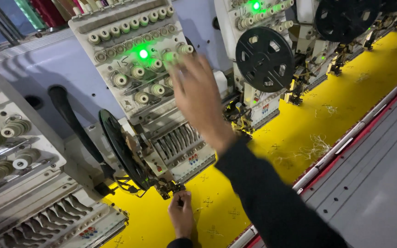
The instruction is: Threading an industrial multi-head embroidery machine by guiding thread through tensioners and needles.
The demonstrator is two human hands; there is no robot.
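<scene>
The right hand (198, 98) was raised at about twelve o'clock from the middle of the view, its fingers spread apart and blurred, the fingertips at the tension knobs (155, 73) on the face of the middle embroidery head (138, 59). Whether they actually touched a knob could not be told through the blur. Its grip was apart, clamped on nothing. A dark sleeve (272, 197) ran down from the wrist toward five o'clock.

The left hand (181, 215) lay low at six o'clock, resting on the yellow fabric (345, 105) just below the needle area (168, 187) of the same head. Its fingers were drawn together at the tips as if pinching something small; what they pinched, if anything, was too small to see.

A green lamp (143, 53) glowed among the knobs, just to nine o'clock of the right fingertips. A black reel (125, 154) stood edge-on at nine o'clock of the needle area, and another black reel (264, 59) faced the camera at two o'clock. Loose white threads (315, 147) lay on the fabric at three o'clock, near the grey-and-red frame rail (359, 131).
</scene>
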